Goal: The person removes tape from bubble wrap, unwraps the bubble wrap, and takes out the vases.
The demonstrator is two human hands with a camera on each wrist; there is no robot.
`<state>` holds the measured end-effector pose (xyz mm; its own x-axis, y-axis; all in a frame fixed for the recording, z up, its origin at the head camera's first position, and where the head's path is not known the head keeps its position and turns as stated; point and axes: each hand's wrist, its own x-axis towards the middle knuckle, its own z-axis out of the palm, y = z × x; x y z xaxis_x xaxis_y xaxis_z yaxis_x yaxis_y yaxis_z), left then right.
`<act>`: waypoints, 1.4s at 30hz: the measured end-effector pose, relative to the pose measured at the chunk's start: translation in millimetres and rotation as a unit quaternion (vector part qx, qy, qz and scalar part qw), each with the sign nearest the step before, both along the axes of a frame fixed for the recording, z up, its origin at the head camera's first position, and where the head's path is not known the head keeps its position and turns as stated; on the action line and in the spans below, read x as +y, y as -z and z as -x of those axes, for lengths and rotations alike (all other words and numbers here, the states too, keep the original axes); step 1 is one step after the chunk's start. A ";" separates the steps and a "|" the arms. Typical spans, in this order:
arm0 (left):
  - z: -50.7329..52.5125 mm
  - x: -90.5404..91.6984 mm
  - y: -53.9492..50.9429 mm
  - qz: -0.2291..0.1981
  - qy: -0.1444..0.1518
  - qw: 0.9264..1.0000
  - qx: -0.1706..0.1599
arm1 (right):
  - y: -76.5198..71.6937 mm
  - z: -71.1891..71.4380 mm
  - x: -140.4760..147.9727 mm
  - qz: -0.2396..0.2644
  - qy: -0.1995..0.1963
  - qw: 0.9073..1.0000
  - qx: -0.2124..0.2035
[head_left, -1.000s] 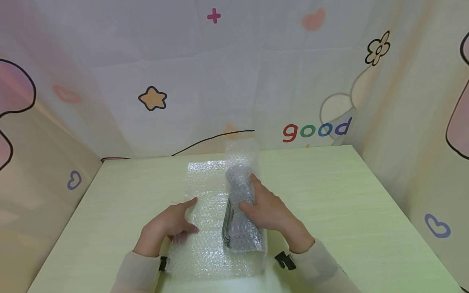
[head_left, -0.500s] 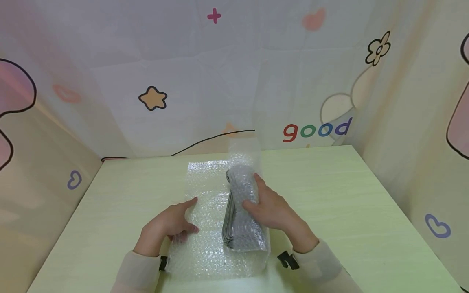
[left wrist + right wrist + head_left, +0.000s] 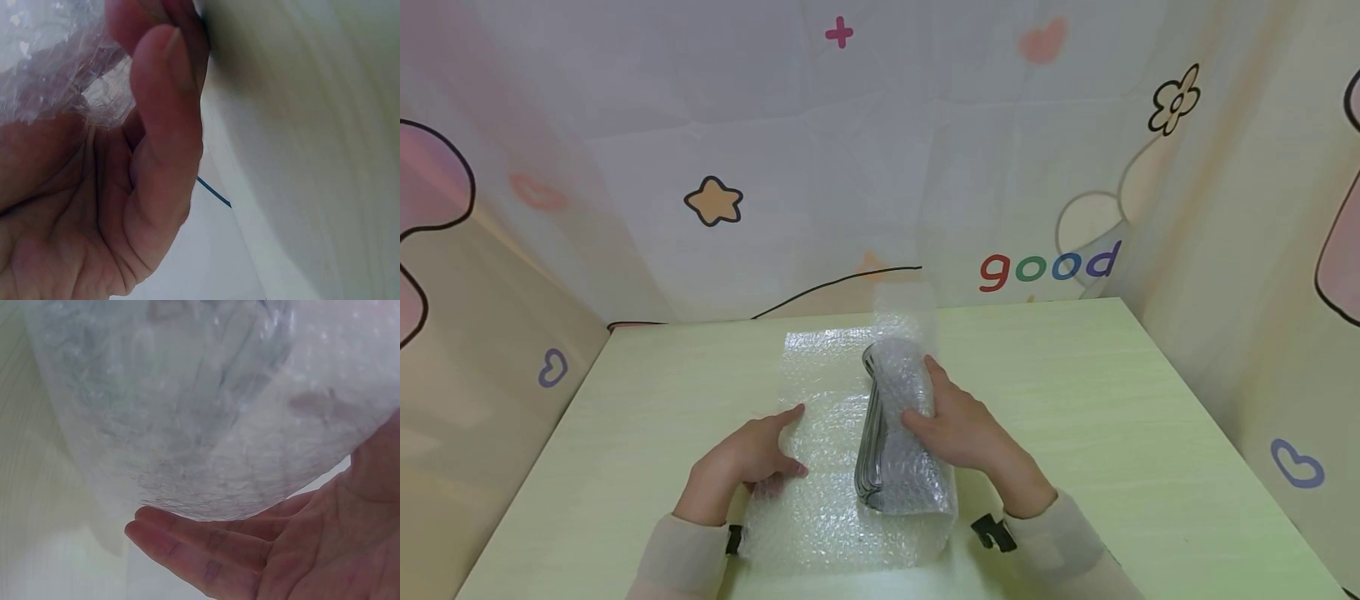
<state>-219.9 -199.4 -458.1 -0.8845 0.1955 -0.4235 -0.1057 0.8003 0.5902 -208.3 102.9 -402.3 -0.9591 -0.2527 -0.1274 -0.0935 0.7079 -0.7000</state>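
Note:
A sheet of clear bubble wrap point(image 3: 827, 517) lies on the table, its right part folded over a stack of thin, dark-edged, long pieces point(image 3: 868, 454). Their kind cannot be told through the wrap; the layered edges show on the left side. My right hand point(image 3: 966, 429) holds the wrapped stack from the right, thumb on top and fingers along its far right side. In the right wrist view, fingers point(image 3: 206, 544) lie under the wrap's curve. My left hand point(image 3: 748, 454) grips the sheet's left edge, with some fingers beneath the wrap, as the left wrist view also shows.
The pale green table point(image 3: 1075, 400) extends to both sides of the wrap. A printed curtain point(image 3: 880, 167) with the word good stands behind it and at the sides. A strip of wrap point(image 3: 906, 304) sticks up beyond the stack's far end.
My right hand has shifted slightly right, tilting the upper wrap and stack that way. More of the dark layered edges now shows on the left. My left hand has stayed still.

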 end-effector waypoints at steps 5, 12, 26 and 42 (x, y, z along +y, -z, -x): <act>-0.1 0.3 -0.7 0.000 0.003 1.000 0.003 | -1.2 0.8 2.7 0.003 -0.001 1.000 -0.003; -0.3 0.3 -0.6 0.001 0.004 1.000 0.004 | -1.0 1.1 5.6 0.007 -0.003 1.000 -0.010; -0.1 0.7 -0.8 0.004 0.000 1.000 0.000 | -2.4 1.0 12.8 -0.008 -0.011 1.000 -0.014; -0.4 0.7 -0.4 0.001 -0.003 1.000 0.000 | -1.2 2.0 18.8 -0.005 -0.011 1.000 -0.022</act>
